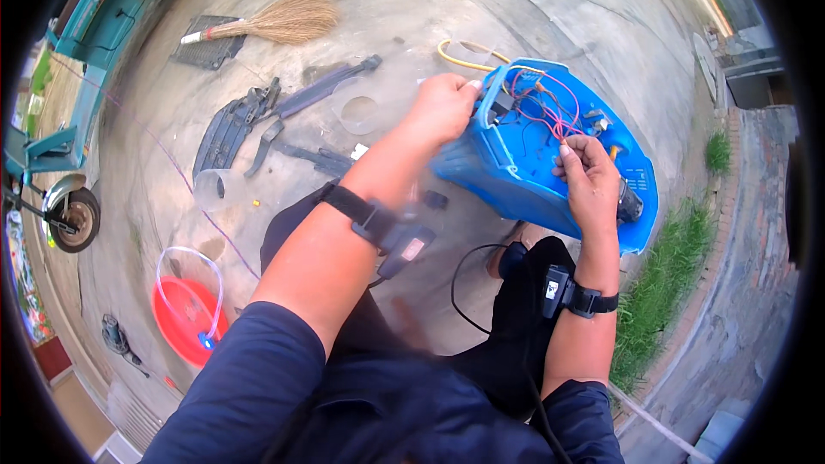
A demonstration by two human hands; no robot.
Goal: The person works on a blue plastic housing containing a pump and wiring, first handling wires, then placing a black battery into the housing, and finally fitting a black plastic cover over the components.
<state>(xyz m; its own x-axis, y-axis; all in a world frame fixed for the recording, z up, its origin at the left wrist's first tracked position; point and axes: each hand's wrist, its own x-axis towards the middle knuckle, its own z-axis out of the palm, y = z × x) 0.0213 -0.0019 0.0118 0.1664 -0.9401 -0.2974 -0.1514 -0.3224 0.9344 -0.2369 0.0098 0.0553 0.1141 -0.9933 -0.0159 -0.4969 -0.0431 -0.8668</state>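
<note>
A blue plastic housing (pixel 507 167) rests tilted against my knees, its open inside showing red and blue wires (pixel 550 107). My left hand (pixel 443 106) grips the housing's upper left rim. My right hand (pixel 589 176) reaches inside it, fingers closed by the wires, beside a dark motor-like part (pixel 629 203). Whether those fingers pinch a wire is not visible. Both wrists carry black strapped devices.
On the concrete ground lie several black plastic panels (pixel 232 120), a clear round cover (pixel 357 106), a straw broom (pixel 275 24), a yellow hose (pixel 464 58) and a red basin (pixel 185 318). A teal vehicle (pixel 60 120) stands at left; grass (pixel 666 283) and a kerb run at right.
</note>
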